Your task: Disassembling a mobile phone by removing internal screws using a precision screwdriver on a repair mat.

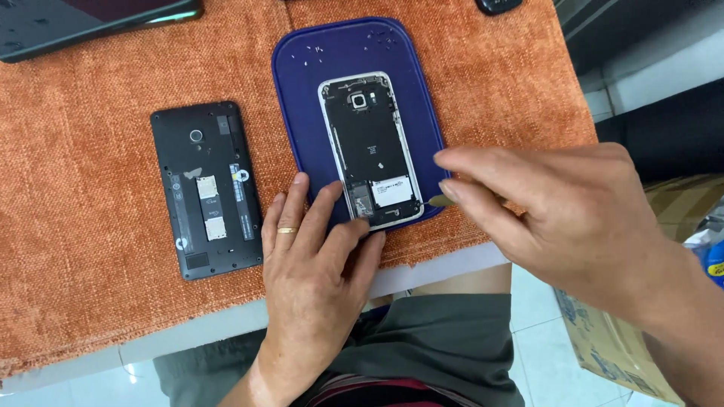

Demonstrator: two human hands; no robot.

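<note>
At far left, a dark tablet corner (90, 19) on the orange cloth (75, 226). Right of it, a black opened phone (206, 188), lying flat, untouched. Next, left hand (317, 256), ring on one finger, fingers spread, tips pressing the near end of the silver-framed opened phone (369, 147) on the blue mat (302, 98). Farther right, right hand (558, 215), thumb and forefinger pinching a small thin tool (437, 200), tip just beside the phone's near right corner. At near right, a cardboard box (618, 339).
</note>
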